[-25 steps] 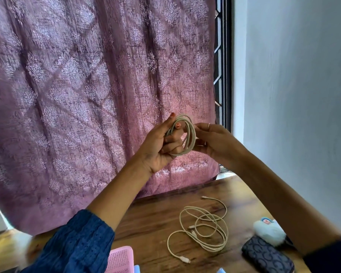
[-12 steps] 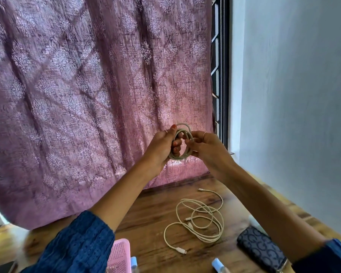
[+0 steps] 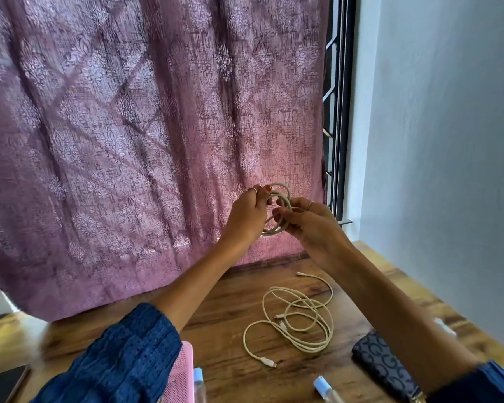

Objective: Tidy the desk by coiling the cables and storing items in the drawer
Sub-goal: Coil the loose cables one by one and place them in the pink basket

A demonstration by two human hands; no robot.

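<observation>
Hands are pinching a nearly finished coil of cream cable (image 3: pixel 277 209) between left hand (image 3: pixel 245 216) and right hand (image 3: pixel 312 225) fingers, while below them a second cable (image 3: pixel 297 321) is lying uncoiled on the desk (image 3: pixel 230 301), nothing yet stored.

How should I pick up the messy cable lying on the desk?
Come from above and pinch the loose cable where its overlapping loops bunch together, near the right side of the tangle. It lies flat on the desk, so that bundle lifts most strands at once; the plug ends would only trail.
</observation>
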